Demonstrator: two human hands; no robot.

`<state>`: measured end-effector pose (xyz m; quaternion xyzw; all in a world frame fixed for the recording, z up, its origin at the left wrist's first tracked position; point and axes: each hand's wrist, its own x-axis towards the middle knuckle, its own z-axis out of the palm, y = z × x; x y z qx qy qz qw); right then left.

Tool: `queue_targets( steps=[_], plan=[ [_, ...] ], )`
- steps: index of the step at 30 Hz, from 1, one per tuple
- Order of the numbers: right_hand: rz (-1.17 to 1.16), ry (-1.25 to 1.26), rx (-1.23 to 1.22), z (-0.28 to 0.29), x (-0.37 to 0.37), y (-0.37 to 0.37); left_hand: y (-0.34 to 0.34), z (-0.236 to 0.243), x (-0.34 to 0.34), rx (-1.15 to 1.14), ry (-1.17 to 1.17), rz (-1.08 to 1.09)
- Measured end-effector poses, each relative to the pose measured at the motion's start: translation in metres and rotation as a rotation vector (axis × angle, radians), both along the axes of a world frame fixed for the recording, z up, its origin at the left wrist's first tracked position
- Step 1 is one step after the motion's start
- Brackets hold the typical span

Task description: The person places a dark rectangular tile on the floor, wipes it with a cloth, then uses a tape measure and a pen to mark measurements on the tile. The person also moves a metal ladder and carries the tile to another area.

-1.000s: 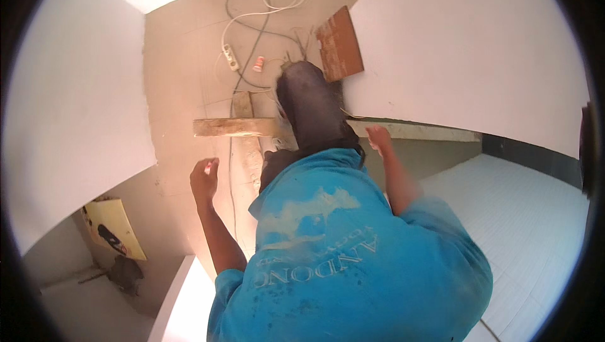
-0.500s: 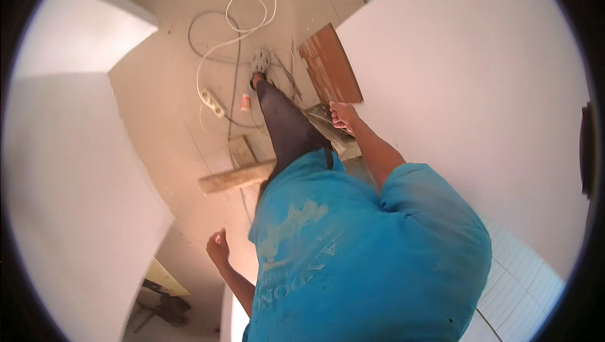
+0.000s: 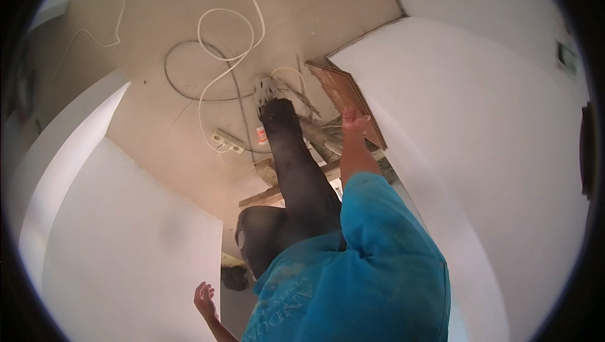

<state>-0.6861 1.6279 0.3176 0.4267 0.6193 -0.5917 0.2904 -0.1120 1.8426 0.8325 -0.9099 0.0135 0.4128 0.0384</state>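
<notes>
Head view: right hand (image 3: 355, 120) over reddish-brown, flat rectangular board (image 3: 339, 87), which appears propped against smooth white wall (image 3: 454, 121); fingers curled, can't tell if gripping or touching. Left hand (image 3: 205, 299) low, well apart, fingers loosely bent, nothing held. Board probably stiff, fairly light, not very slippery; corners might chip. Best hold likely opposite long edges, near mid-length. Left of board, on tan floor (image 3: 138, 112): white multi-socket power strip (image 3: 227, 141), dark-trousered leg (image 3: 291, 159) between.
</notes>
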Motion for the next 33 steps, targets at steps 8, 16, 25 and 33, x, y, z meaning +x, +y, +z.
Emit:
queue_targets(
  steps=[8, 16, 25, 33],
  plan=[
    [0.01, -0.03, -0.1, 0.008, 0.009, 0.007, -0.085, 0.037, 0.025, 0.266, 0.032, -0.057],
    [0.128, -0.092, -0.127, 0.022, -0.002, 0.017, -0.175, 0.002, 0.036, 0.143, 0.062, -0.217],
    [0.231, -0.038, 0.068, 0.049, 0.017, -0.004, -0.212, -0.036, 0.022, 0.187, 0.113, -0.313],
    [-0.217, -0.135, 0.025, 0.018, 0.065, 0.036, -0.222, -0.053, 0.044, 0.187, 0.144, -0.313]
  ],
)
